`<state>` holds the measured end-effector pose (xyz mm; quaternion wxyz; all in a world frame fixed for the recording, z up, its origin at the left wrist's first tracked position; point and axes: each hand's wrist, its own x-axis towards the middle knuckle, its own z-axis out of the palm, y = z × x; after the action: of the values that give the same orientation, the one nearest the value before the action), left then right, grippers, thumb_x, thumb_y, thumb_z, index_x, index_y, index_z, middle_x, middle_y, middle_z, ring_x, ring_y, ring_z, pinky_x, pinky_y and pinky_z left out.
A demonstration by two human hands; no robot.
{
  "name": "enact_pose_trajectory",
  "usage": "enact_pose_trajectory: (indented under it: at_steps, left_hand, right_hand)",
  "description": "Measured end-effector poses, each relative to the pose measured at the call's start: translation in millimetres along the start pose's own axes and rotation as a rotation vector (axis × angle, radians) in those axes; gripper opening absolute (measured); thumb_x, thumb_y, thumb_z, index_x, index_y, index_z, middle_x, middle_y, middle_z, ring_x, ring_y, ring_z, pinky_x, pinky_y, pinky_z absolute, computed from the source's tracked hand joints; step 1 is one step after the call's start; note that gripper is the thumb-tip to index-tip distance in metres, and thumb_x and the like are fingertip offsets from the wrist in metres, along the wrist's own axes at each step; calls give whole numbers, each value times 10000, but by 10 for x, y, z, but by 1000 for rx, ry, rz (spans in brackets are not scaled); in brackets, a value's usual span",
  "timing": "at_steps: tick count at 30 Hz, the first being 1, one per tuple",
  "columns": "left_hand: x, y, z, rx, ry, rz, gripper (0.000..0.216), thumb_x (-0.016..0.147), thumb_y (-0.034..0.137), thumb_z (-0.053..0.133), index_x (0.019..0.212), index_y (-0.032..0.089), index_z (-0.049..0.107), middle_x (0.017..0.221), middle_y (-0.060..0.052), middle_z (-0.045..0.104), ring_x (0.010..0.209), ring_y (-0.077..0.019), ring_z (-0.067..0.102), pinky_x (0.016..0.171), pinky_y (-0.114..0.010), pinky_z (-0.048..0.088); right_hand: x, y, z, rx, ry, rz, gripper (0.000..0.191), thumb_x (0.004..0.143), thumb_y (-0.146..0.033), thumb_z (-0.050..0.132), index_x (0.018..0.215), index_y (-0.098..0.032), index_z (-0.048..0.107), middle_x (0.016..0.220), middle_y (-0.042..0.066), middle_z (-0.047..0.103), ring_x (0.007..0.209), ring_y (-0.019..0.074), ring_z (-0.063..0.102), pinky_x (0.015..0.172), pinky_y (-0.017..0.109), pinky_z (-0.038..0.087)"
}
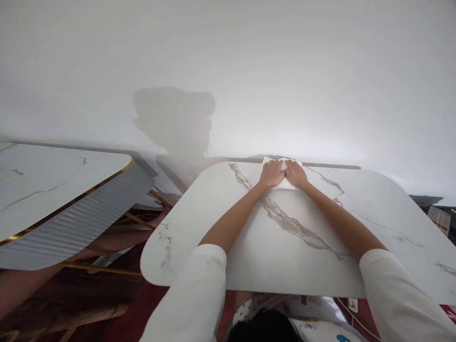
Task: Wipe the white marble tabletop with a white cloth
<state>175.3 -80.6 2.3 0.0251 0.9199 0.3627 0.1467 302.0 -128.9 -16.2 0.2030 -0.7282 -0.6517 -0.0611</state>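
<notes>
Our left hand [272,174] and right hand [297,174] are lying together, side by side and palms down, flat on the white cloth [283,185], with their thumb sides touching or nearly so; we cannot tell exactly which. That cloth is lying at the far edge of the table [313,275], about midway along it, and is showing mainly in front of and between our hands. We are spanning the table with both arms, and its grey vein [292,225] is running diagonally between them. Beyond the table the wall [302,71] is rising, and a shadow [174,116] is falling on it. To the table's left a gold-trimmed counter [53,185] is standing apart, and to its right a box [440,220] is sitting. Below the table's near edge a socket [352,305] is showing.
</notes>
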Motion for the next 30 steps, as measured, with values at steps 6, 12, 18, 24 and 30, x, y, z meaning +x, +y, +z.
enact_pose_trajectory:
  at_steps: [6,12,18,24,30]
  left_hand:
    - [-226,106,-27,-10,-13,6,457,909,266,385,1357,187,434,1424,-94,476,1304,-264,394,1081,-422,278]
    - [-496,213,-106,-6,-43,24,455,914,262,381,1357,173,438,1395,-109,497,1291,-266,407,1065,-420,299]
    - [-993,327,-216,-31,-55,51,493,913,274,374,1391,163,424,1443,-103,461,1323,-257,387,1096,-414,281]
    - [-1661,552,-417,-9,-111,-4,539,929,318,363,1433,132,394,1498,-118,401,1379,-273,331,1134,-432,240]
    - [-2130,774,-514,35,-126,-89,546,933,310,350,1440,110,396,1503,-138,391,1383,-304,335,1132,-466,258]
  right_hand:
    - [-275,-93,-68,-9,-8,25,467,926,-158,265,1331,-88,485,1409,140,502,1296,287,431,1054,426,349]
    - [-578,-265,-221,-5,-50,66,490,932,-177,252,1363,-70,459,1438,143,474,1331,288,395,1079,432,324]
    - [-1081,-595,-445,-4,-114,155,508,942,-200,245,1404,-81,421,1490,115,419,1364,290,353,1098,416,301]
    - [-1650,-919,-629,-5,-190,166,523,943,-195,270,1441,-84,384,1527,116,366,1405,294,303,1119,429,277]
    - [-2061,-1062,-717,6,-178,69,533,930,-177,293,1443,-81,399,1522,115,377,1404,302,310,1136,437,265]
